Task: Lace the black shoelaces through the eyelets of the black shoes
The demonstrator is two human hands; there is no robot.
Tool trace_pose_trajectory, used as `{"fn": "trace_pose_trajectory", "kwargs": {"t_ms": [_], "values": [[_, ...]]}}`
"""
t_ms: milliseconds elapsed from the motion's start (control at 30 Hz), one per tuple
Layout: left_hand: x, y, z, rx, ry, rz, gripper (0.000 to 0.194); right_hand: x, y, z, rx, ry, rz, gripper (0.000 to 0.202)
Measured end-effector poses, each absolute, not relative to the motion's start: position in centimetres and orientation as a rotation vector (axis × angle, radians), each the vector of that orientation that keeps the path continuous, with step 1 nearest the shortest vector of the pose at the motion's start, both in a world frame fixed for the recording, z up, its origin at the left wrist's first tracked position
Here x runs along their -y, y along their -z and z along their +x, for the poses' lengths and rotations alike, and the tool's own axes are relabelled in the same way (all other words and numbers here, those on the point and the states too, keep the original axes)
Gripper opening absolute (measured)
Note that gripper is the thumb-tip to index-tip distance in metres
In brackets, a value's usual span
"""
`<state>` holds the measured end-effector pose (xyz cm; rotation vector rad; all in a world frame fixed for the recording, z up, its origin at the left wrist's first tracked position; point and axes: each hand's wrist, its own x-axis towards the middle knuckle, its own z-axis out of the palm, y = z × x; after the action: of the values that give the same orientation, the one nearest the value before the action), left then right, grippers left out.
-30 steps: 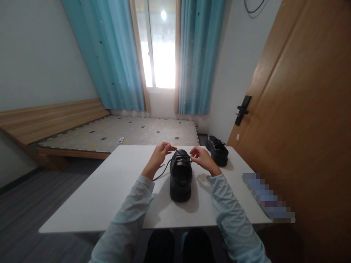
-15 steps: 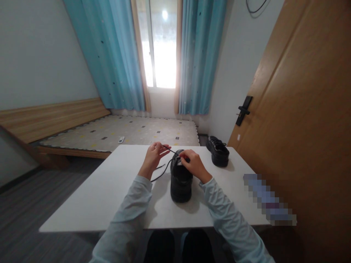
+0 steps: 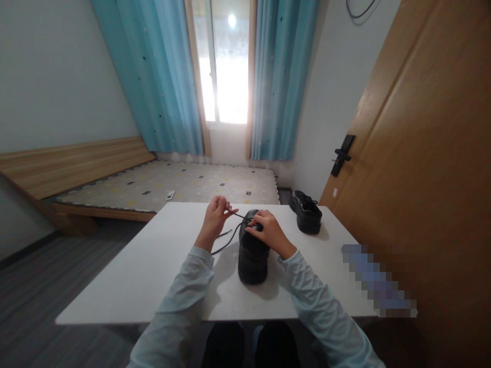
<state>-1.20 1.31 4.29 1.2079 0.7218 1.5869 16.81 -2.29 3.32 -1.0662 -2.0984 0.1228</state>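
Note:
A black shoe (image 3: pixel 253 263) stands on the white table with its heel toward me and its toe pointing away. Pinched in my left hand (image 3: pixel 217 212), to the left of the toe, is a black shoelace (image 3: pixel 238 215) pulled taut from the shoe's eyelets. My right hand (image 3: pixel 269 228) grips the front of the shoe around the lacing area, thumb and fingers on the upper. Its fingertips partly cover the eyelets and tongue. Another stretch of lace (image 3: pixel 230 240) hangs loose from the shoe's left side onto the table.
A second black shoe (image 3: pixel 307 212), laced, stands at the table's far right corner. A blurred bluish item (image 3: pixel 376 281) lies along the right edge of the white table (image 3: pixel 126 271). Beyond are a bed (image 3: pixel 184 179) with a white remote (image 3: pixel 170 195), and a wooden door (image 3: pixel 418 153) on the right.
My left fingers have closed more tightly, drawing the lace slightly. My right hand has shifted a little left, its fingers spreading over the lacing area. The shoe has stayed in place.

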Motion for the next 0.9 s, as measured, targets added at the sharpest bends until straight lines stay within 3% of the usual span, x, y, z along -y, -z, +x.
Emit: {"fn": "trace_pose_trajectory", "kwargs": {"t_ms": [533, 900], "values": [[-2.0, -3.4, -3.6, -0.833, -1.69, 1.19, 0.03, 1.8, -3.5, 18.7, 2.242, -0.254, -0.981, 0.01], [-0.8, -2.8, -2.6, -1.016, -0.967, 1.931, 0.019, 2.2, -4.1, 18.4, 2.227, -0.263, -1.026, 0.008]]}}
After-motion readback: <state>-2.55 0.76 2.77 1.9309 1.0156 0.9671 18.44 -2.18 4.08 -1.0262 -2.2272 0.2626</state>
